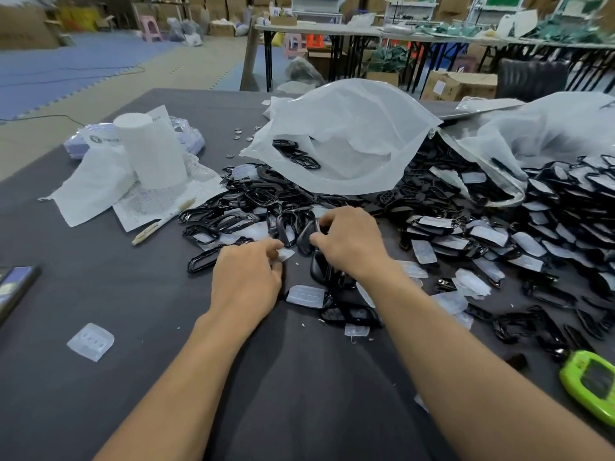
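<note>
While the dark table [100, 294] is carrying a wide heap of black shells [499, 227] spilling from a white plastic bag [349, 134], both hands are working at the heap's near edge. The right hand [349, 244] is curling its fingers round one black shell [305, 239] (tilted on its side), and the left hand [248, 277] is pinching a small translucent pad [285, 254] just beside that shell, low over the table.

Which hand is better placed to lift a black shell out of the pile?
Right. The right hand grips a black shell at the edge of the pile; the left hand pinches a clear pad.
</note>
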`<state>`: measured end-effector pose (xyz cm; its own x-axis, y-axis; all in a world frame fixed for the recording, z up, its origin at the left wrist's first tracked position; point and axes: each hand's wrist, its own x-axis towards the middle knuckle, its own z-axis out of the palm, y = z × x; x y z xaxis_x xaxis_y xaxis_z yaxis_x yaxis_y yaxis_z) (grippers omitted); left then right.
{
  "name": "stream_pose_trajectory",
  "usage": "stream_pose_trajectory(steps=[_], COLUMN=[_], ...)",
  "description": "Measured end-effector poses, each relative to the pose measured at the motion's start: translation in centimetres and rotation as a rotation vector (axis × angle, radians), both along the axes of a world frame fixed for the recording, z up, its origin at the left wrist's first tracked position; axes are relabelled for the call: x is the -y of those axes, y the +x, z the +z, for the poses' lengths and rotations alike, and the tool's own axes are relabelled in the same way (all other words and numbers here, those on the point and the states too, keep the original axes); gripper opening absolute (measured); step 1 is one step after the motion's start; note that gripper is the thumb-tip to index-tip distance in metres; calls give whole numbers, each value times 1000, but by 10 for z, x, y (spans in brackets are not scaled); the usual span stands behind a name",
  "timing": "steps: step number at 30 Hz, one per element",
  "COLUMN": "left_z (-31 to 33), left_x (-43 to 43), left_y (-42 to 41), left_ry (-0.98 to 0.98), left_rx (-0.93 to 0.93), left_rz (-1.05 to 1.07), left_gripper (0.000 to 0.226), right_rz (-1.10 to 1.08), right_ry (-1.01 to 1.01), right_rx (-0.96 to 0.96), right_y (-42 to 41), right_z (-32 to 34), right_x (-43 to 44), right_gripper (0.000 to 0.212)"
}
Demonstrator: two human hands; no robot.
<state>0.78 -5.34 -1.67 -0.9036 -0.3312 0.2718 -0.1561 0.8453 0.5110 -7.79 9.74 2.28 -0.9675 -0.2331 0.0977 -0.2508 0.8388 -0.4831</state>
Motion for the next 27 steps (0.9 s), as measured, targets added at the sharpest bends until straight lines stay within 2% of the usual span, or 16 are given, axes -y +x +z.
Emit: stream_pose_trajectory(steps=[3, 7, 9, 13, 15, 17, 19, 20, 23, 25, 27], left_z=[-2, -1, 4, 19, 22, 23, 24, 23, 18, 17, 17], left_x=[3, 0, -3, -4, -2, -1, -6, -8, -14, -11, -2], left_y=[-3, -2, 1, 7, 8, 9, 10, 10, 5, 0, -5], left_ry=[66, -9, 81, 356, 395, 347, 338, 406, 763, 827, 920], left_rx=[-12, -121, -183, -256, -264, -258, -266, -273, -251, -258, -329], left_rz=[-15, 11, 100, 268, 302, 319, 256, 180, -80, -73, 13], left_gripper=[24, 24, 25, 42, 48, 48, 47, 48, 41, 32, 28], right_rz=[-69, -132, -203, -288, -290, -298, -268, -232, -60, -1, -89], right_ry=[-20, -24, -97, -470, -666, -816, -837, -817, -802, -788, -765], right_rx=[-18, -62, -128, -331, -307, -200, -140, -132, -33, 15, -69], right_y=[0, 8, 11, 27, 32, 33, 32, 34, 41, 42, 36], right_z=[-4, -6, -9, -17, -19, -19, -18, -18, -17, -16, -12], right_x=[9, 10, 5, -4, -4, -4, -5, -4, 6, 8, -2], right_gripper=[9, 30, 38, 34, 31, 30, 29, 28, 27, 27, 24])
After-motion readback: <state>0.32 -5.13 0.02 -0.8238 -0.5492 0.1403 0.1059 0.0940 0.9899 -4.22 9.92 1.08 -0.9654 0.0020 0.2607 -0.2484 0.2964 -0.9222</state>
